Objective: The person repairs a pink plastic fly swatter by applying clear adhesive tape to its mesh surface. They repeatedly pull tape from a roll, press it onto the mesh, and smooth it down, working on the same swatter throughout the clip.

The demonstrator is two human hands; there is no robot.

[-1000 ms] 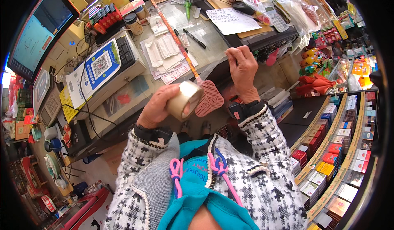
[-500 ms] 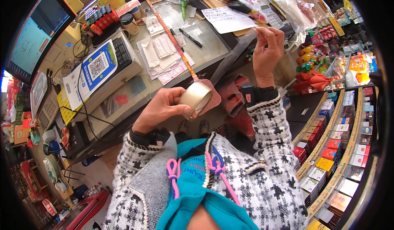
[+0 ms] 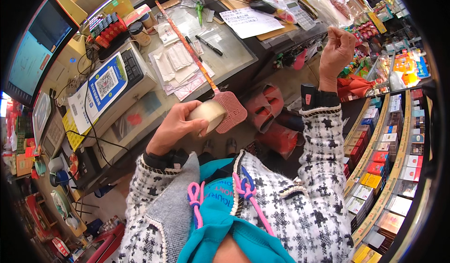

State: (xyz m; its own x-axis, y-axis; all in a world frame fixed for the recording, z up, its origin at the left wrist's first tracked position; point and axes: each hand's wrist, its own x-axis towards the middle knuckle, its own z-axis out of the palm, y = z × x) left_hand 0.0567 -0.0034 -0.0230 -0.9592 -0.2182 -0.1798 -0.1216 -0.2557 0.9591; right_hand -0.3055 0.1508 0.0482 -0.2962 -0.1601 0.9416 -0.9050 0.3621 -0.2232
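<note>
My left hand (image 3: 174, 126) is closed round a roll of clear packing tape (image 3: 207, 115), thumb on the near side, just off the desk edge. Off to the right, my right hand (image 3: 336, 52) is raised with thumb and fingers pinched on the end of the tape. The clear strip between the two hands is hard to make out. Right behind the roll is the pink mesh head of a fly swatter (image 3: 231, 111). Its orange patterned handle lies across the desk.
Papers (image 3: 180, 63), a black pen (image 3: 209, 45), a handwritten sheet (image 3: 251, 21) and a calculator (image 3: 301, 15) lie on the desk (image 3: 234, 66). A monitor (image 3: 42, 42) stands left. Red plastic bags (image 3: 276, 139) sit below the desk edge; a display case of small boxes (image 3: 375, 169) is at right.
My right hand has moved right and slightly up, away from the roll. The tape roll has shifted a little left and tilted in my left hand, showing more of the swatter head.
</note>
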